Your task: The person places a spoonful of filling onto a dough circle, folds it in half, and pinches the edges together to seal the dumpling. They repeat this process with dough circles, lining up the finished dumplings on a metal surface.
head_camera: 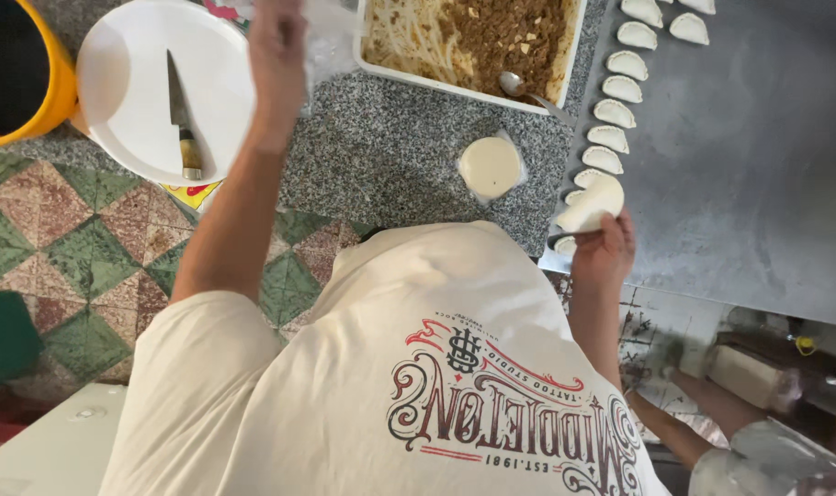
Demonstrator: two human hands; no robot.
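While pinching the folded dumpling point(591, 204) between the fingers point(611, 219) of the right hand point(604, 248), best to keep the hold light and on the sealed edge, so the seam stays shut and the belly is not squashed. Held just above the near end of the dumpling row point(615, 115), at the edge of the grey metal sheet point(749, 165); probably wise to keep the same spacing and facing as the rest.

Left hand point(276, 55) raised well away, up against crumpled clear plastic point(331, 41); cannot tell whether those fingers are closed on it or only touching.

Between the two hands: a white tray point(565, 55) of noodles and brown mince with a spoon point(528, 92), and nearer the right fingers a round dough disc point(490, 167) on the speckled surface point(390, 156).

Beside the left fingers, a round white plate point(129, 101) bearing a knife point(184, 110); under its near rim, a corner of yellow-and-red printed packaging point(193, 195). Past the plate, an orange container point(55, 92).
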